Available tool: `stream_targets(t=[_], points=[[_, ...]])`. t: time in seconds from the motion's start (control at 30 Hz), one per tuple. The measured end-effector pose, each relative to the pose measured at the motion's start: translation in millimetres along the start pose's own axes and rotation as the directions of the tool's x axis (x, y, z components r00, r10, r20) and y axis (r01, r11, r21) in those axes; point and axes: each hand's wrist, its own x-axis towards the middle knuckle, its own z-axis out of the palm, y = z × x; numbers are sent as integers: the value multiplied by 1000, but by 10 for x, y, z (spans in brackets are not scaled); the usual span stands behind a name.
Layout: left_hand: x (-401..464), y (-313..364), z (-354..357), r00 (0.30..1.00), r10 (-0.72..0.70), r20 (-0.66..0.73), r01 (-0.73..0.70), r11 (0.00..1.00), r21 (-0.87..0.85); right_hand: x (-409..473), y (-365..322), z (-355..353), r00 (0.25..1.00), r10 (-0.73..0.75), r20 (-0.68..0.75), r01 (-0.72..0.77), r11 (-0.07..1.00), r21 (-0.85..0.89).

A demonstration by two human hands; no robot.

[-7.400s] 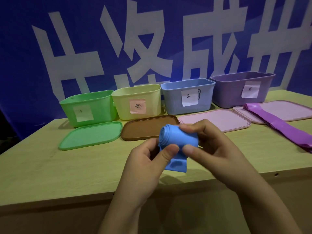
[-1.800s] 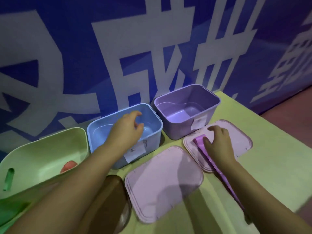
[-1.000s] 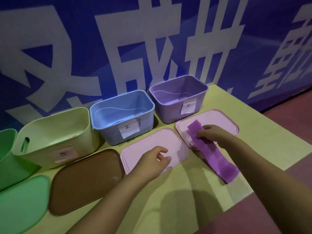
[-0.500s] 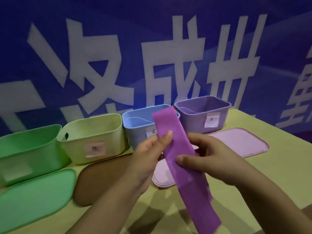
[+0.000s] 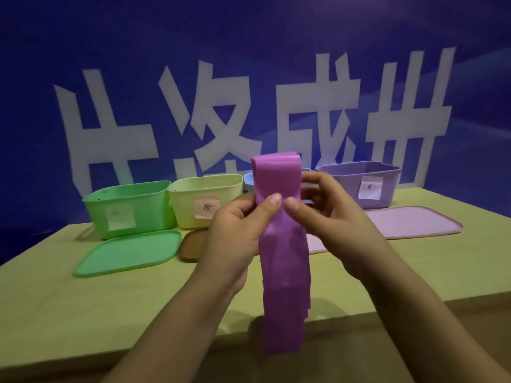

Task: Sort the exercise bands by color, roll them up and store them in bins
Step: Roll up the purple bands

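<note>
Both hands hold the long purple stretchy exercise band (image 5: 282, 244) up above the front of the yellow-green table (image 5: 83, 313). The left hand (image 5: 237, 239) and right hand (image 5: 329, 225) pinch it, thumbs in front, fingers curled behind. Farther back lie a green plastic lid (image 5: 127, 251), a brown lid (image 5: 193, 244) and a pink lid (image 5: 409, 222). Behind them stand the green bin (image 5: 127, 208), pale yellow bin (image 5: 204, 201), purple bin (image 5: 362, 183) and what looks like a blue bin (image 5: 248, 181), mostly hidden.

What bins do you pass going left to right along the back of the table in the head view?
green bin → yellow bin → blue bin, mostly hidden behind the purple band → purple bin
</note>
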Motion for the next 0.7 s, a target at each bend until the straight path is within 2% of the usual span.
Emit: stream_targets(t=[0.17, 0.27, 0.47, 0.6, 0.7], points=[[-378, 27, 23, 998, 54, 32, -58, 991, 125, -286, -137, 170, 961, -208, -182, 219, 975, 46], [-545, 0, -24, 996, 79, 51, -86, 982, 168, -406, -145, 202, 947, -274, -166, 287, 956, 59], [-657, -89, -160, 996, 74, 44, -83, 966, 244, -494, 4, 275, 970, -205, -130, 216, 973, 83], [-687, -92, -296, 973, 231, -10, -225, 953, 205, -494, 144, 368, 978, -150, -147, 173, 973, 154], [-688, -66, -350, 946, 321, -33, -300, 911, 283, -490, 161, 415, 985, -130, -112, 149, 970, 190]])
